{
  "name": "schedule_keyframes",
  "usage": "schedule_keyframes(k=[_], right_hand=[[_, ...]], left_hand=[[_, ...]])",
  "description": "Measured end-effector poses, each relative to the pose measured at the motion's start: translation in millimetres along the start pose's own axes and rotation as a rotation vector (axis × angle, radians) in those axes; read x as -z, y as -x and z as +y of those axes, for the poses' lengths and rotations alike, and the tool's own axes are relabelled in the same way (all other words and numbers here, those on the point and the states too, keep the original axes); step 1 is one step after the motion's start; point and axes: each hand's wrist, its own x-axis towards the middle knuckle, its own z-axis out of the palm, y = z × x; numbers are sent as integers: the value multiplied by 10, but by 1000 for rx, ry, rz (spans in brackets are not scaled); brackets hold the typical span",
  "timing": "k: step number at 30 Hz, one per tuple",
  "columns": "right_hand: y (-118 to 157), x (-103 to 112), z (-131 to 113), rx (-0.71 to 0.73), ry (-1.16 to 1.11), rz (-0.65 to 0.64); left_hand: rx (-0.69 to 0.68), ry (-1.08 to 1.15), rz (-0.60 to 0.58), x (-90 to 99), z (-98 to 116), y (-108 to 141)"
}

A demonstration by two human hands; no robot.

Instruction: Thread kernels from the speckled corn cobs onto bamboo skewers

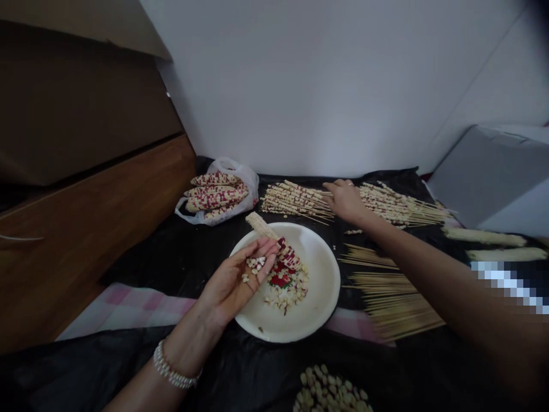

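My left hand [240,277] is cupped palm up over the rim of a white basin [321,297], with loose corn kernels [256,263] in the palm. Beside its fingers a partly stripped corn cob [288,254] leans in the basin, above more loose kernels [285,300] lying on the bottom. Farther back, my right hand [345,200] reaches out with its fingers closed at the bare stick ends of a pile of corn kernel skewers [291,200]. Its fingertips are small and dim, and they seem to pinch one skewer. Another pile of threaded skewers [386,203] lies to its right.
A plastic bag [249,174] of speckled corn cobs [217,194] lies at the back left. Bare wooden sticks [398,309] are spread under my right forearm. Two stripped cobs [489,236] lie at the right. Light discs or large kernels [328,392] are heaped at the front. A white wall [309,86] rises behind.
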Motion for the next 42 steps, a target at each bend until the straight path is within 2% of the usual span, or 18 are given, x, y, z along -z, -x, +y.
schedule_keyframes(k=[2,5,7,9,12,15,17,18,19,21,24,28,30,34,38,39,41,42], right_hand=[[120,132,-39,60,-15,5],[487,429,-87,144,-46,-3],[848,661,-122,174,-61,10],[1278,888,-191,244,-86,81],[1968,1143,-402,305,-73,93],[2539,1220,-709,540,-93,66],[2758,1177,-898,743,-156,30],[2811,1140,-972,838,-202,23],[2830,1099,-1030,929,-206,-54],[2796,1017,-1098,1011,-184,-206],[2693,908,-1104,1019,-243,-397],[2614,734,-964,934,-320,-501],[2574,638,-819,850,-278,-466],[2518,604,-503,687,-104,-255],[2793,920,-462,605,-22,-20],[2929,1022,-500,634,-8,1],[3230,1196,-598,772,38,-49],[3370,1257,-648,764,47,-49]], left_hand=[[-3,-11,1,-6,-1,-3],[5,-15,-1,-11,-10,-9],[10,-10,2,-16,-19,-14],[-2,-4,0,-20,-31,-18],[-12,-1,4,-27,-49,-21],[-10,14,-8,-31,-64,-14],[3,18,-24,-31,-69,-6],[9,16,-32,-31,-71,-2],[10,13,-37,-30,-73,2],[-1,6,-40,-25,-77,5],[-26,0,-35,-11,-79,4],[-27,-5,-45,9,-73,-6],[-24,-12,-49,11,-72,-11],[-31,-24,-43,-8,-80,-12],[-22,-33,-40,-10,-84,-16],[-16,-31,-41,-5,-83,-21],[0,-23,-54,7,-83,-30],[7,-21,-63,12,-84,-33]])
